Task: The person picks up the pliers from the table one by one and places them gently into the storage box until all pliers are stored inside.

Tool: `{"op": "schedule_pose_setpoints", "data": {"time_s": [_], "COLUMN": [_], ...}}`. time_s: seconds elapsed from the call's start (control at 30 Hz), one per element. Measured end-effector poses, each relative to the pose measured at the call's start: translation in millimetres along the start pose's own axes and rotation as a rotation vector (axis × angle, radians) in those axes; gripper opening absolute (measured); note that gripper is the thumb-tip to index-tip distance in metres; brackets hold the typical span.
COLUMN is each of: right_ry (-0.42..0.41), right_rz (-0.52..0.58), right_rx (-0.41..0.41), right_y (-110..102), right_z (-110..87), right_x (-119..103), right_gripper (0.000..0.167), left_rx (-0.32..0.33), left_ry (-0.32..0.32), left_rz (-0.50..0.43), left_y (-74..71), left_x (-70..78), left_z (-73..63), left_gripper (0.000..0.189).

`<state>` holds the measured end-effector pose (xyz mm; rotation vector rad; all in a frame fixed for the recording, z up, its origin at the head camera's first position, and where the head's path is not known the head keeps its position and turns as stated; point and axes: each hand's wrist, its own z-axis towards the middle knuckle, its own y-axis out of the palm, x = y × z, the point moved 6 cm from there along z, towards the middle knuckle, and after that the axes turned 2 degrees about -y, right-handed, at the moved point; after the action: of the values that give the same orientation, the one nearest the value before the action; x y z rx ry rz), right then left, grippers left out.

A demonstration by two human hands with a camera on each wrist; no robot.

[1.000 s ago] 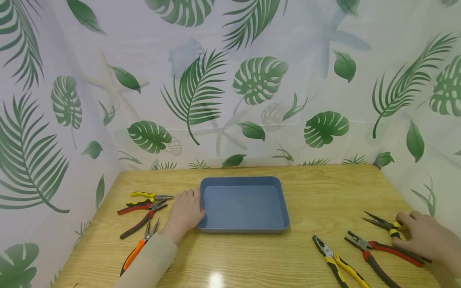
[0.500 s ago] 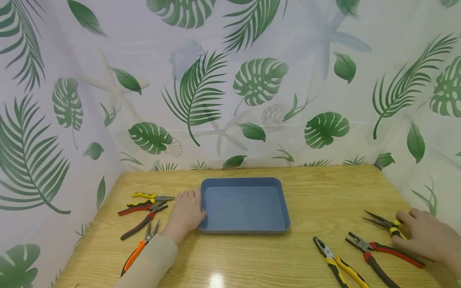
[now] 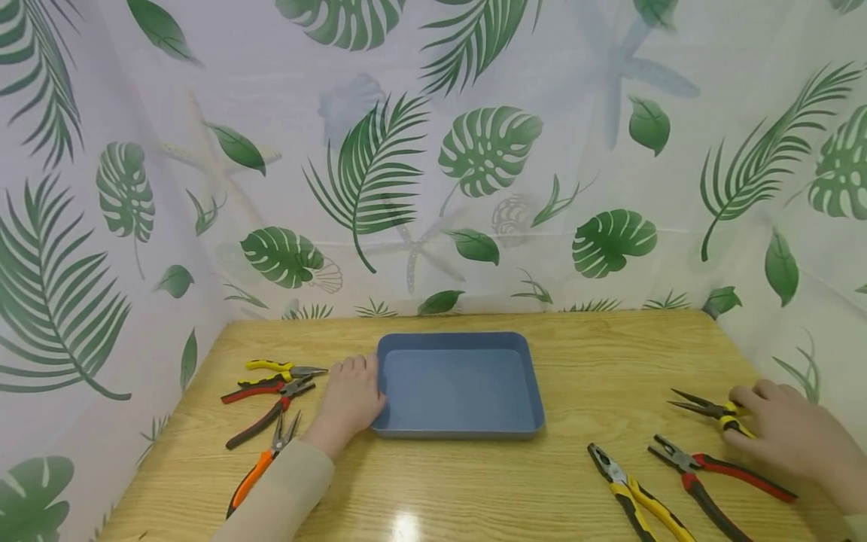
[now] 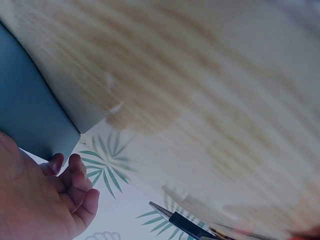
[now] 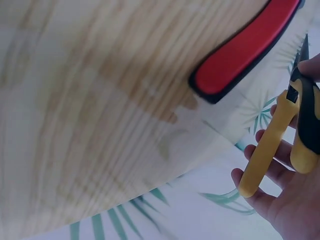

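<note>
My left hand point(image 3: 348, 399) grips the left edge of the blue rectangular tray point(image 3: 457, 434), its fingers at the rim. In the left wrist view, curled fingers lie close against the tray's side point(image 4: 30, 95). At the right, my right hand point(image 3: 786, 425) holds long-nose pliers point(image 3: 707, 408) with yellow and black handles, jaws parted and pointing left. The right wrist view shows the thumb on one handle and fingers behind the splayed yellow handle point(image 5: 267, 145). Red-handled pliers point(image 3: 698, 461) lie just below that hand, with yellow-and-black combination pliers point(image 3: 619, 482) to their left.
Left of the tray lie yellow-handled long-nose pliers point(image 3: 291, 371), red-and-black pliers point(image 3: 281, 404) and orange-handled long-nose pliers point(image 3: 260, 470), close to my left forearm. The wooden table point(image 3: 467, 489) meets a leaf-patterned sheet point(image 3: 433, 188) at its back and sides.
My right hand has moved slightly left with the long-nose pliers, coming off the spot where their handles lay by the red pliers. My left hand and the tray stay put.
</note>
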<state>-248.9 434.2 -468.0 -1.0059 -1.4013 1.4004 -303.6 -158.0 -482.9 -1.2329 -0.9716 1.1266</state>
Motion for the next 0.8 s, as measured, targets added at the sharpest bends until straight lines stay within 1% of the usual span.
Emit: {"op": "schedule_pose_setpoints", "data": {"time_s": [0.07, 0.17, 0.27, 0.37, 0.5, 0.8], "right_ry": [-0.018, -0.031, -0.022, -0.002, 0.005, -0.029], "right_rz": [0.006, 0.007, 0.010, 0.020, 0.020, 0.008], "right_rx": [0.016, 0.035, 0.038, 0.029, 0.031, 0.066], "right_y": [-0.7, -2.9, -6.8, -10.9, -14.6, -19.7], "right_z": [1.5, 2.9, 4.2, 5.7, 8.5, 14.5], "right_x": [-3.7, -10.3, -15.5, -19.6, -24.4, -38.4], "right_gripper": [0.044, 0.044, 0.046, 0.048, 0.049, 0.047], "left_rx": [-0.003, 0.010, 0.019, 0.017, 0.011, 0.005], "left_ry": [0.001, 0.008, 0.012, 0.011, 0.008, 0.004], "left_rz": [0.004, 0.010, 0.013, 0.014, 0.020, 0.023], "left_y": [-0.2, -0.3, -0.2, 0.3, 0.8, 0.1], "left_x": [0.1, 0.3, 0.2, -0.2, -0.5, 0.3], "left_z": [-0.1, 0.0, -0.3, -0.5, 0.3, 0.1], "left_gripper": [0.035, 0.033, 0.032, 0.031, 0.031, 0.031]}}
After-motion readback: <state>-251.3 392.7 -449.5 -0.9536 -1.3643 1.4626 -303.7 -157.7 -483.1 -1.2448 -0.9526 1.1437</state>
